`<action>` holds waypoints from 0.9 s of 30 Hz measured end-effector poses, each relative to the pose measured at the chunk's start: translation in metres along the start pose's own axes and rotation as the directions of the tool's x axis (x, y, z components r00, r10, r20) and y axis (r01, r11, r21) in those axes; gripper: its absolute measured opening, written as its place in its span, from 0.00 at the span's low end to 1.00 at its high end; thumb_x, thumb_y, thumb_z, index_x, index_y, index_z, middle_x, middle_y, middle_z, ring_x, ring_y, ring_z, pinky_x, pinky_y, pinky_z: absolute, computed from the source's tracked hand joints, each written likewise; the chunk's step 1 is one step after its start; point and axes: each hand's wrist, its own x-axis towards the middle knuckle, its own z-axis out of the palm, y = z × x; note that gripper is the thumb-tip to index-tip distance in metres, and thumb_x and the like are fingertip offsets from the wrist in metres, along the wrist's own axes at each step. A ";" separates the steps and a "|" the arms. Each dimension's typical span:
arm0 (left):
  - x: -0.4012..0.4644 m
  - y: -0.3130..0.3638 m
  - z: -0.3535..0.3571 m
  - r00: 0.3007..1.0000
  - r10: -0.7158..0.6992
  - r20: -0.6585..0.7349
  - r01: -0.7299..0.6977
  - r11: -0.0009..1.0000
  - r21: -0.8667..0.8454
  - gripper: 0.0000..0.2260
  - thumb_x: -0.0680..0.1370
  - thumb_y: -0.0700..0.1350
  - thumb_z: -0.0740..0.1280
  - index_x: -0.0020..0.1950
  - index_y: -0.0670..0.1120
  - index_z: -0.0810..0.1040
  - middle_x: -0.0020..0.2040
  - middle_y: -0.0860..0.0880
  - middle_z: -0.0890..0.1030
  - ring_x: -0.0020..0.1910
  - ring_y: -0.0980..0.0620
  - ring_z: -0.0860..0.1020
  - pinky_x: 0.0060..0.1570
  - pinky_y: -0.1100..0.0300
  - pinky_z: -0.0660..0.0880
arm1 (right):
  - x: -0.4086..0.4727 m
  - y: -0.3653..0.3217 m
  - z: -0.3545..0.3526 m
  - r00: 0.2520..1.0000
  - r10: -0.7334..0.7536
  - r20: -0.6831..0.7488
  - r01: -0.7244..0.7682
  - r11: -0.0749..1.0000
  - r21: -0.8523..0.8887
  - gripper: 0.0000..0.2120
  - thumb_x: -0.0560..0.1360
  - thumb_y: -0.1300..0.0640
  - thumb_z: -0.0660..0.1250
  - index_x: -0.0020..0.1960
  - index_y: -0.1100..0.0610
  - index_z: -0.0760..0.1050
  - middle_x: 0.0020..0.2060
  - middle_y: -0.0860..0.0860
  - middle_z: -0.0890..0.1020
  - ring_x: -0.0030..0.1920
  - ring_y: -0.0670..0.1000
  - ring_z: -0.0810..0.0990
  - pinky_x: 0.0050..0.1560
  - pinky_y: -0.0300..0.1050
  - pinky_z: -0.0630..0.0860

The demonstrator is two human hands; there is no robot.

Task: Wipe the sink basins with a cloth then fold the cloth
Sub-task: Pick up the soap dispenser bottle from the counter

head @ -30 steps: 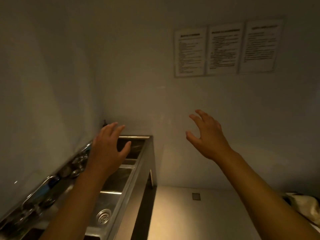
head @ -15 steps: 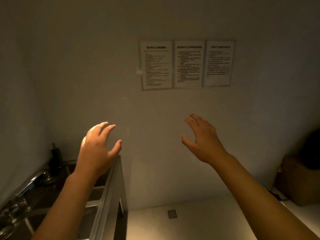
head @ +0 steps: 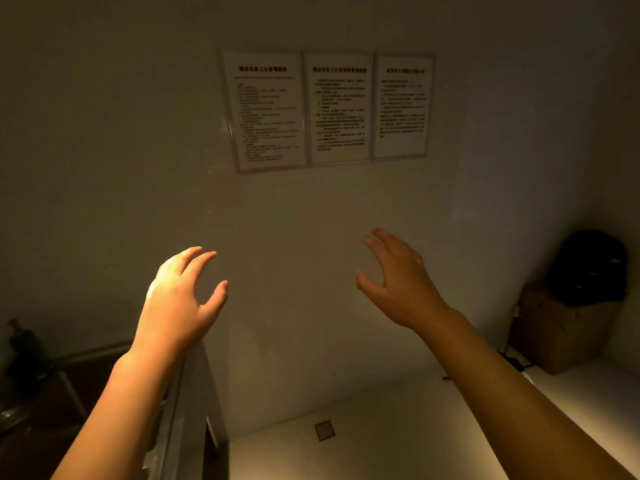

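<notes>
My left hand and my right hand are both raised in front of a plain wall, fingers spread and relaxed, holding nothing. The steel sink unit shows only at the lower left, its right rim and end wall running under my left forearm. The basins are dark and mostly out of frame. No cloth is in view.
Three printed notices hang on the wall above my hands. A brown cardboard box with a black bag on it stands at the right. A floor drain lies in the pale floor below. A dark tap fitting sits far left.
The view has swung up and right, away from the sink, so the basins slid out at the lower left and the box came into sight. Both hands stay raised and empty.
</notes>
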 end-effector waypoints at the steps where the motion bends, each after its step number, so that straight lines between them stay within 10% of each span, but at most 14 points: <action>1: 0.007 -0.002 0.008 1.000 0.001 -0.001 -0.001 1.000 0.001 0.24 0.80 0.50 0.71 0.74 0.47 0.75 0.75 0.47 0.73 0.77 0.45 0.67 0.74 0.44 0.68 | 0.007 0.006 0.005 1.000 0.000 0.001 0.000 1.000 0.002 0.32 0.78 0.39 0.60 0.80 0.47 0.59 0.81 0.49 0.59 0.80 0.51 0.56 0.79 0.55 0.55; 27: 0.159 -0.076 0.113 0.941 -0.289 -0.176 0.337 0.854 0.396 0.25 0.80 0.56 0.69 0.76 0.52 0.72 0.76 0.50 0.71 0.77 0.48 0.66 0.74 0.43 0.69 | 0.322 0.078 0.212 0.927 -0.365 0.088 0.294 0.852 0.432 0.32 0.80 0.41 0.63 0.80 0.46 0.59 0.81 0.45 0.57 0.80 0.48 0.55 0.80 0.51 0.51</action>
